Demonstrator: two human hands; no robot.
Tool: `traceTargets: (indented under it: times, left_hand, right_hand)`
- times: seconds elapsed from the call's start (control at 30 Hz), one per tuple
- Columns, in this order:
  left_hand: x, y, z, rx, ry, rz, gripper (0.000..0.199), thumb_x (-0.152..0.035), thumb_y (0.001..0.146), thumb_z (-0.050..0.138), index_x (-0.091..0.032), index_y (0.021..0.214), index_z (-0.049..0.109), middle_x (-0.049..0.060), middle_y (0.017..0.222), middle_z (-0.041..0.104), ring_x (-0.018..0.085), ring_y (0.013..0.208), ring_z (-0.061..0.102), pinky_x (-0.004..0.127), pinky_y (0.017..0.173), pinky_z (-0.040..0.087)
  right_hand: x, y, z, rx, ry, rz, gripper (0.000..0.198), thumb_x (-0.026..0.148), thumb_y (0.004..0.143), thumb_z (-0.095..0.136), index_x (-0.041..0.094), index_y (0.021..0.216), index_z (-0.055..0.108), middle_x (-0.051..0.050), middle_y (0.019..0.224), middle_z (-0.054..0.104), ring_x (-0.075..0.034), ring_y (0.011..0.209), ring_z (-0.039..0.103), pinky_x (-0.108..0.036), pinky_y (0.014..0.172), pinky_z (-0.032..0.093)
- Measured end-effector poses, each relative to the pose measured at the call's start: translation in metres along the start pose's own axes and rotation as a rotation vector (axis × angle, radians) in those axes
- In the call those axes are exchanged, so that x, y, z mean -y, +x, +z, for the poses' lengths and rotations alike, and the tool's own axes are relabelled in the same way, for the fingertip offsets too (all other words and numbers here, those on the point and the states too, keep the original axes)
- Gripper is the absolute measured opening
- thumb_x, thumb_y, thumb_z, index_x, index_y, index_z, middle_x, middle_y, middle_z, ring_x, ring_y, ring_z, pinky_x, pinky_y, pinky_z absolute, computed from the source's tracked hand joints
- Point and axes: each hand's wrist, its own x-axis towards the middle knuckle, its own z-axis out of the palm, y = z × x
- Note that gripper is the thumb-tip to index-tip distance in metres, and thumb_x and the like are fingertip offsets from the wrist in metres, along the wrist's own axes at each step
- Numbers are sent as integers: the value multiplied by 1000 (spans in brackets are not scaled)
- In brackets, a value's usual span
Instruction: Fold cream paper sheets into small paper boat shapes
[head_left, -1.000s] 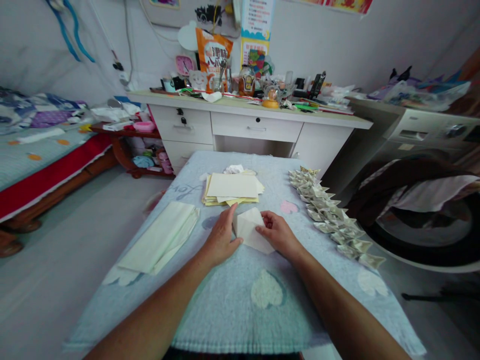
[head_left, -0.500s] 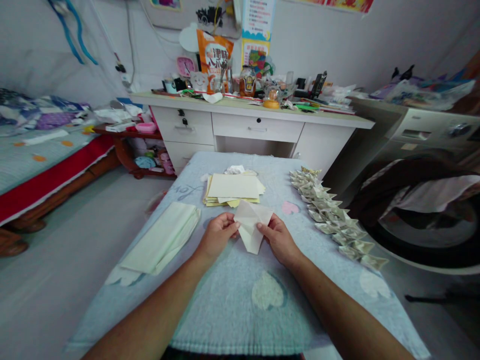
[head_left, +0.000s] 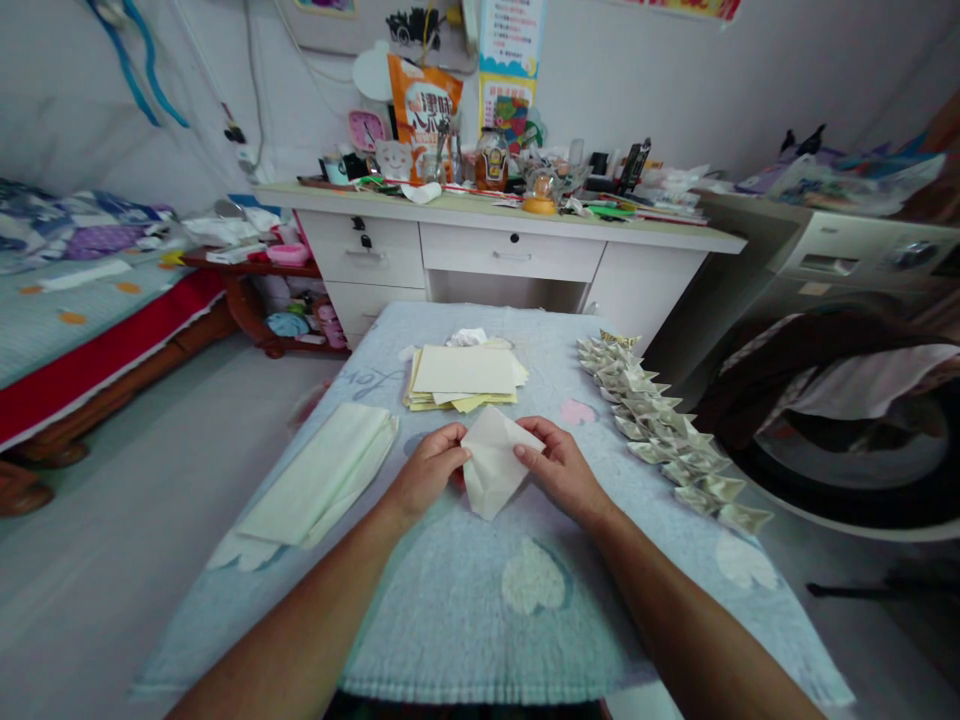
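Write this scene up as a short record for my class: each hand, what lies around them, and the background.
Left hand: pinches one side of the creased paper
Right hand: pinches its other side
Beyond hands: paper stack
Left: pale folded bundle
Right: rows of folded paper shapes
Underneath: blue cloth
Background: cluttered desk, washing machine

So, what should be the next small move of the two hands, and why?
Probably the right hand should press the white paper flat along a fold while the left hand steadies it: it is folded and creased, and both hands pinch it from opposite sides.
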Motion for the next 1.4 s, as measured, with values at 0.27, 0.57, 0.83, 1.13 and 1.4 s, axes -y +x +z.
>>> traceTargets:
  times: [0.27,0.57,0.83,1.13,1.4]
  left_hand:
    - [3,7,-3,-111,79,133,43,-28,74,63,-22,110,40,-7,68,57,9,51,53,19,50,36]
    - [8,6,-3,-101,643,232,11,-22,77,57,-20,88,58,-2,73,62,14,69,59,25,66,44]
    - [15,6,-2,-81,995,300,18,-18,75,62,-20,93,59,2,84,63,19,80,57,30,73,42]
    - [18,7,-8,-103,1141,379,19,-25,77,65,-19,94,64,6,96,61,23,94,51,36,86,41]
    - [21,7,-9,-98,1158,398,19,-21,80,62,-19,98,67,6,97,60,22,95,52,36,87,41]
  right_hand:
    - [-3,4,3,33,146,67,28,38,77,68,19,93,56,0,79,59,-12,67,53,-22,60,40]
    - [-27,7,9,-104,-216,49,24,28,76,61,20,97,54,5,69,50,-11,62,48,-22,57,39]
    - [-25,4,18,-91,-508,-8,17,19,76,57,19,93,61,3,68,52,-13,64,48,-24,61,38]
    - [-23,-1,20,43,-851,-247,19,13,85,54,18,96,69,-6,85,60,-18,84,52,-31,79,39]
    - [-17,-6,21,126,-1067,-329,19,13,85,58,22,94,73,-6,88,60,-19,85,47,-32,76,34]
